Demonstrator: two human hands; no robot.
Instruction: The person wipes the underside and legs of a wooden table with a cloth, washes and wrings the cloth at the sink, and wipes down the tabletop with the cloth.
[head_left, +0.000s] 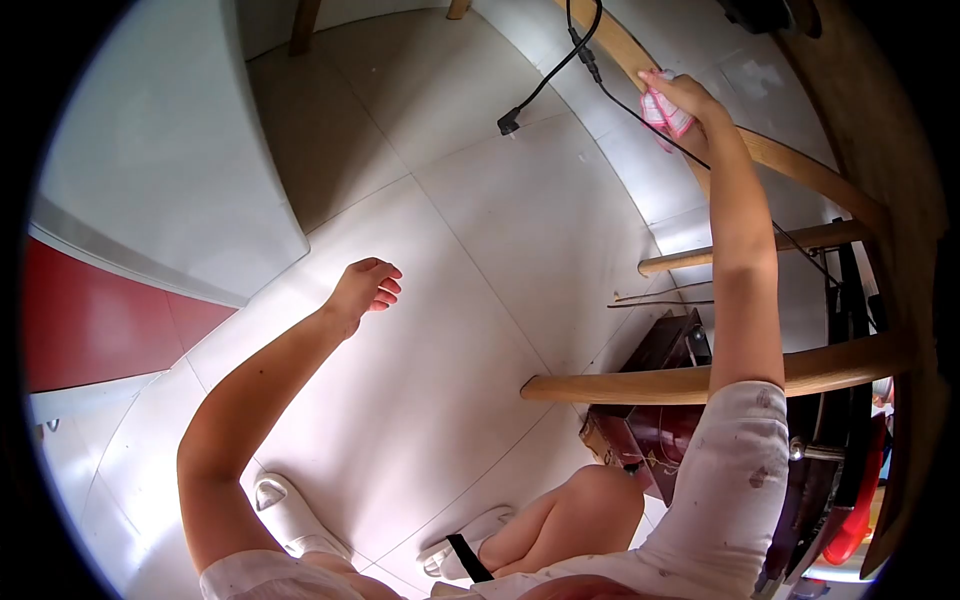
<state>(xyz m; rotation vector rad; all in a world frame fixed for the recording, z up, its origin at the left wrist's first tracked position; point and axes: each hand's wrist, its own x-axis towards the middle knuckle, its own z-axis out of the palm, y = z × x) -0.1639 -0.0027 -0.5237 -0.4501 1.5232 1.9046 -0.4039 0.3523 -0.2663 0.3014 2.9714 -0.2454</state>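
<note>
My right hand is closed around a pink and white cloth, which rests against a wooden bar of the furniture at the upper right. Part of the cloth is hidden under my fingers. A black cable passes close beside that hand. My left hand hangs over the tiled floor with its fingers curled in, and I see nothing in it.
Wooden legs and bars jut in from the right. Dark red boxes stand beneath them. The cable's black plug dangles over the pale floor. A white and red cabinet stands at left.
</note>
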